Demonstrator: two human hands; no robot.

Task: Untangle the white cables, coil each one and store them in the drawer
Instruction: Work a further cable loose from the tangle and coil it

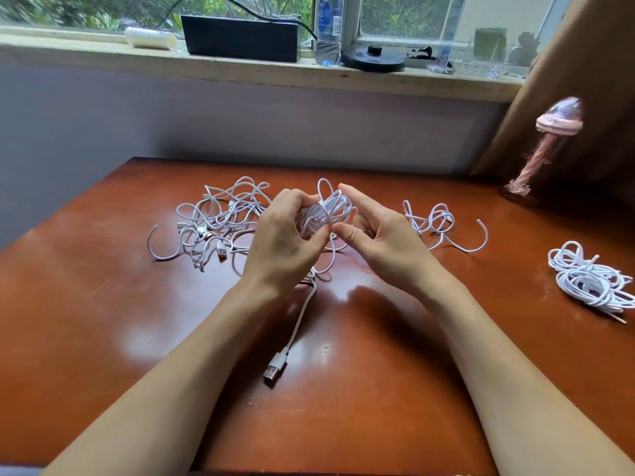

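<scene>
Both forearms reach forward and meet above the middle of the brown surface (pixel 103 304). The left hand (pixel 285 235) curls its fingers around a half-made cable coil (pixel 328 213). The right hand (pixel 378 231) is mostly open, with index finger straight and thumb beside the coil. The cable's tail hangs down to a USB plug (pixel 275 369) on the surface. Tangled cables (pixel 220 218) lie far left, and a coiled bundle (pixel 587 280) lies right.

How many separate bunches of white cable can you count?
4: big tangle left, bundle held by left hand, small tangle right of it, coil far right. Some may join unseen.
</scene>
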